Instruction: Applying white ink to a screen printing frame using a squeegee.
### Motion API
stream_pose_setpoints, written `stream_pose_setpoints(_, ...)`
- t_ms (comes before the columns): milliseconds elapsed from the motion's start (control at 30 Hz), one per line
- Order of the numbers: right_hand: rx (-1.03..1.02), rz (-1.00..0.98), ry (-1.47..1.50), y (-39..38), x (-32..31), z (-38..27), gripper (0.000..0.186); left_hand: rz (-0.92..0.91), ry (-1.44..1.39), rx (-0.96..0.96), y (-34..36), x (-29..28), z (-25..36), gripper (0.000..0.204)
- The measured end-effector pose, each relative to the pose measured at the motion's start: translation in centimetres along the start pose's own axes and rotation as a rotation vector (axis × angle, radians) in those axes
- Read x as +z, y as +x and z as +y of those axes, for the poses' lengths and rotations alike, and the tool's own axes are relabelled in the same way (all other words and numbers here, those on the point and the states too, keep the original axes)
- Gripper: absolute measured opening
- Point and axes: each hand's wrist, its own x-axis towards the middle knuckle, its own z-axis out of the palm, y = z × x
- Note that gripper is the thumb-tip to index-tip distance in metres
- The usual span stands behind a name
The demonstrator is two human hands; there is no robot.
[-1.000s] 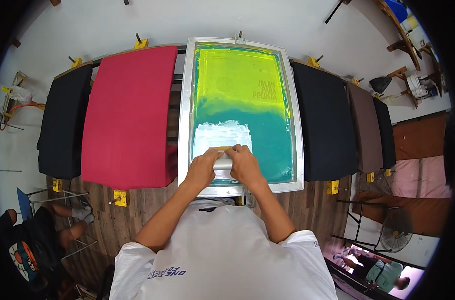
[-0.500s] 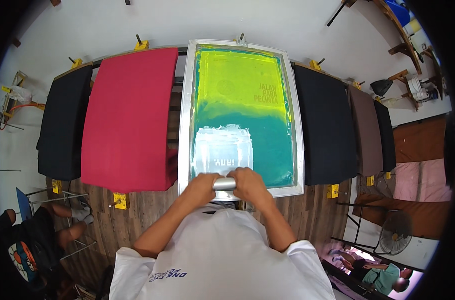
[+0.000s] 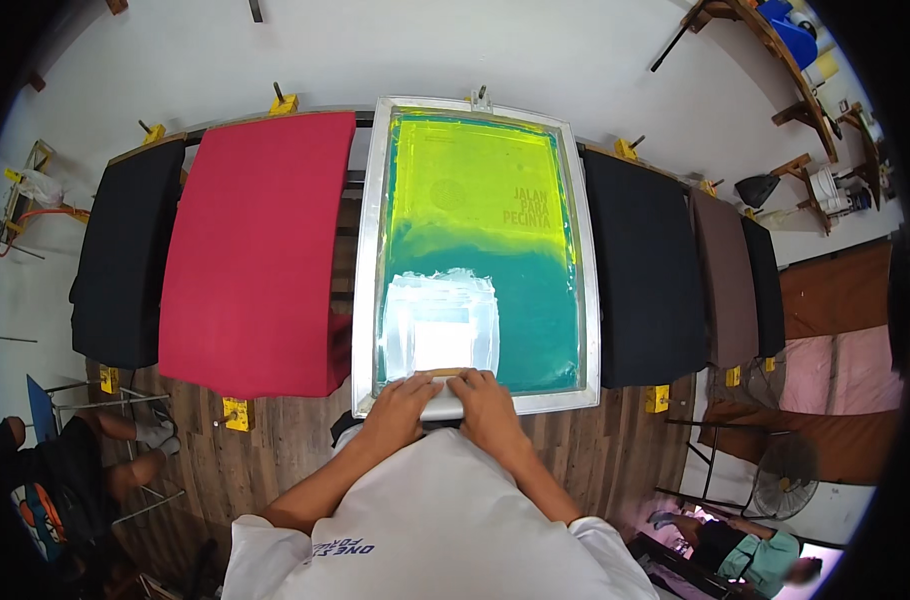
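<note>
A silk-screen printing frame [image 3: 589, 330] with a silvery metal rim stands before me, its mesh yellow-green at the far part and teal at the near part. My left hand [image 3: 401, 406] and my right hand [image 3: 486, 404] are closed side by side around a squeegee [image 3: 441, 401] with a silvery handle, at the frame's near end. Its upper edge leans away from the mesh over the rim, toward my body. White ink [image 3: 443, 343] covers a patch at the near left of the mesh, just beyond the squeegee. The thumbs partly hide the squeegee's middle.
Fabric-covered printing boards stand in a row: a red one [image 3: 255, 250] and a black one [image 3: 125, 260] on the left; a black one [image 3: 647, 265] and a brown one [image 3: 723, 280] on the right. People sit at lower left and lower right. A fan [image 3: 785, 478] stands at right.
The squeegee has tipped back in my two hands, its edge now showing. The small design in the near-left patch is now covered by an even white. The view has shifted slightly.
</note>
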Motion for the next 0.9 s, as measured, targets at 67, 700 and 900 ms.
stream_pose_setpoints(67, 0.041, -0.242, 0.049, 1.9, -1.7, 0.2, 0.041, -0.057, -0.163, -0.072, 1.9, -2.2, 0.7, 0.051)
stream_pose_setpoints(700, 0.047, -0.157, 0.016, 0.5, -0.6, -0.4, 0.038, -0.077, 0.092, -0.037, 0.7, -1.2, 1.8, 0.058)
stream_pose_setpoints(900, 0.05, -0.013, -0.136, 6.9, -1.1, 1.3, 0.041, 0.03, 0.106, -0.051, 6.3, -2.9, -0.5, 0.059)
